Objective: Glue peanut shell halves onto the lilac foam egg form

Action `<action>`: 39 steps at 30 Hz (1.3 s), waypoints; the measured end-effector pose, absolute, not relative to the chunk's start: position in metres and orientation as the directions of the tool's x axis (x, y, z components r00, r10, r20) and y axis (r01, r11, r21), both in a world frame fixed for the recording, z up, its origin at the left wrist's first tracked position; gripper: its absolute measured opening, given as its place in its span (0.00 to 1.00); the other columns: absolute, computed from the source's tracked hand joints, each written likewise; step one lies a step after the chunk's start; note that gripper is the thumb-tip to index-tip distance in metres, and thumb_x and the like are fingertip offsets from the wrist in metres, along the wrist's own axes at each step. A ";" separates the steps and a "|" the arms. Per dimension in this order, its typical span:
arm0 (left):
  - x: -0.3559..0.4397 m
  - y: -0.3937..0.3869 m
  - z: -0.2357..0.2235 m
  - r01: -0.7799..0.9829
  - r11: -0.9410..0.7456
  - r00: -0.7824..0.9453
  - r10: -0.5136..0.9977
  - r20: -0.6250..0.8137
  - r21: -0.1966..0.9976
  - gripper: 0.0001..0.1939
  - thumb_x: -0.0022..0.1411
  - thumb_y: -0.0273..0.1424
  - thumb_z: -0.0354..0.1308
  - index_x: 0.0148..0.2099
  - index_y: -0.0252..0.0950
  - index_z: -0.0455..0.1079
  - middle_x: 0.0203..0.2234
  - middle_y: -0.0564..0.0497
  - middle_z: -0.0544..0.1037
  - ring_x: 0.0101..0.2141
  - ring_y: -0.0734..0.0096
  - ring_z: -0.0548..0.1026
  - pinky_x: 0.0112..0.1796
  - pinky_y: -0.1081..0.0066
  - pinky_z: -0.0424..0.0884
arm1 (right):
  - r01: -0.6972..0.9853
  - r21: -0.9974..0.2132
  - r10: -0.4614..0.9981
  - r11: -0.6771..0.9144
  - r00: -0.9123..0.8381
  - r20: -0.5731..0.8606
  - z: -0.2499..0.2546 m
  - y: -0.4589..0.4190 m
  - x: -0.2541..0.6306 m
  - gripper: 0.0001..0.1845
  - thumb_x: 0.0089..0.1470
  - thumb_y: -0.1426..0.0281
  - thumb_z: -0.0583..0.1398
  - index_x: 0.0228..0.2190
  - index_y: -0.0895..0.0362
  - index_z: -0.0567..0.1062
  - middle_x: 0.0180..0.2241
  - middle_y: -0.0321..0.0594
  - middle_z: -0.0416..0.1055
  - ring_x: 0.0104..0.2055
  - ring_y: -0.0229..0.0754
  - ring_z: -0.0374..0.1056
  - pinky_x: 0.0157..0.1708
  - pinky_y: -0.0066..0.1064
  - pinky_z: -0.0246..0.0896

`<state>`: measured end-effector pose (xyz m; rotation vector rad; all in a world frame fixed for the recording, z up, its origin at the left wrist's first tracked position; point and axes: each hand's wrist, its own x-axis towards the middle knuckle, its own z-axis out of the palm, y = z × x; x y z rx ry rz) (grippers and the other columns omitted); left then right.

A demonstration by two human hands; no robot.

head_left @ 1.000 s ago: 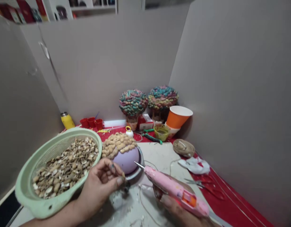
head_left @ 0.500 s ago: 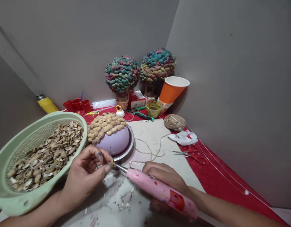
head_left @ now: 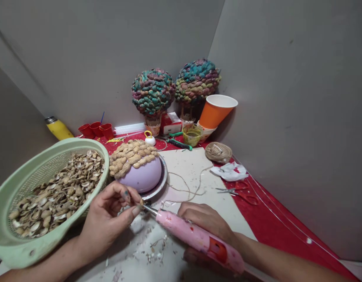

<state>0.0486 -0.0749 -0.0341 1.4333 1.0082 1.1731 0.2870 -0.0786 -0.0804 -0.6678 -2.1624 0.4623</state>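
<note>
My left hand [head_left: 114, 209] pinches a small peanut shell [head_left: 142, 202] between thumb and fingertips, mostly hidden by them. Wrapped around a pink hot glue gun [head_left: 185, 231], my right hand [head_left: 204, 223] keeps its metal nozzle pointed left, at the shell. Just behind the left hand, a lilac balloon [head_left: 144, 176] rests in a round metal dish [head_left: 162, 184]. Rows of peanut shells [head_left: 134, 152] cover the balloon's top and left side. A green colander [head_left: 104, 156] full of loose shells [head_left: 60, 196] stands at the left.
Two coloured shell-covered balls [head_left: 153, 92] on small baskets stand at the back, near an orange paper cup [head_left: 214, 115]. Red cups [head_left: 95, 130], pliers [head_left: 180, 144], a twine ball [head_left: 218, 152] and scissors [head_left: 238, 192] lie around. Shell crumbs [head_left: 157, 246] dot the board.
The glue gun's nozzle and the shell stay together, with only a slight shift of both hands. The view has moved a little; everything else lies as before.
</note>
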 end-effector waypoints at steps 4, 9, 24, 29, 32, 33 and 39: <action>0.049 -0.074 -0.035 0.016 -0.166 0.194 0.968 0.159 0.986 0.10 0.56 0.23 0.65 0.30 0.36 0.65 0.28 0.52 0.76 0.31 0.73 0.74 0.34 0.76 0.72 | 0.299 -0.493 0.571 0.817 -0.537 0.621 -0.081 -0.077 0.286 0.31 0.63 0.45 0.45 0.22 0.54 0.67 0.17 0.35 0.64 0.19 0.38 0.61 0.18 0.29 0.52; 0.048 -0.074 -0.036 0.001 -0.162 0.213 0.964 0.158 0.987 0.10 0.57 0.23 0.65 0.31 0.37 0.66 0.29 0.54 0.77 0.31 0.75 0.74 0.34 0.77 0.71 | 0.343 -0.428 0.549 0.836 -0.518 0.656 -0.077 -0.076 0.283 0.33 0.64 0.45 0.42 0.20 0.53 0.64 0.15 0.35 0.64 0.16 0.36 0.59 0.16 0.28 0.50; 0.048 -0.074 -0.039 0.017 -0.172 0.213 0.963 0.165 0.985 0.09 0.56 0.22 0.64 0.31 0.37 0.66 0.29 0.53 0.78 0.32 0.74 0.75 0.36 0.77 0.72 | 0.384 -0.428 0.575 0.818 -0.540 0.615 -0.079 -0.078 0.285 0.33 0.65 0.46 0.39 0.19 0.53 0.62 0.15 0.34 0.60 0.17 0.36 0.56 0.17 0.29 0.47; 0.048 -0.075 -0.039 0.033 -0.189 0.238 0.955 0.176 0.981 0.09 0.57 0.22 0.63 0.32 0.38 0.66 0.29 0.54 0.77 0.33 0.74 0.75 0.37 0.76 0.72 | 0.375 -0.440 0.578 0.816 -0.510 0.637 -0.079 -0.079 0.284 0.31 0.64 0.46 0.42 0.20 0.53 0.62 0.16 0.32 0.59 0.17 0.36 0.55 0.17 0.28 0.46; 0.048 -0.075 -0.039 0.029 -0.206 0.242 0.951 0.193 0.978 0.09 0.57 0.21 0.62 0.32 0.38 0.65 0.29 0.55 0.77 0.32 0.74 0.75 0.37 0.76 0.72 | 0.364 -0.441 0.572 0.820 -0.506 0.646 -0.079 -0.078 0.284 0.30 0.64 0.47 0.43 0.21 0.53 0.61 0.16 0.31 0.58 0.17 0.36 0.54 0.17 0.28 0.46; 0.048 -0.075 -0.040 0.027 -0.206 0.239 0.952 0.193 0.978 0.09 0.57 0.21 0.63 0.32 0.38 0.65 0.29 0.55 0.77 0.32 0.74 0.75 0.37 0.76 0.72 | 0.365 -0.438 0.569 0.822 -0.504 0.649 -0.079 -0.078 0.284 0.30 0.65 0.47 0.43 0.20 0.53 0.61 0.16 0.31 0.58 0.17 0.36 0.54 0.17 0.28 0.46; 0.048 -0.075 -0.041 0.025 -0.211 0.233 0.952 0.200 0.977 0.09 0.57 0.21 0.63 0.32 0.39 0.66 0.29 0.55 0.77 0.33 0.76 0.75 0.37 0.78 0.72 | 0.392 -0.411 0.564 0.823 -0.478 0.673 -0.077 -0.079 0.282 0.30 0.65 0.48 0.41 0.19 0.52 0.58 0.14 0.32 0.58 0.16 0.35 0.54 0.15 0.28 0.46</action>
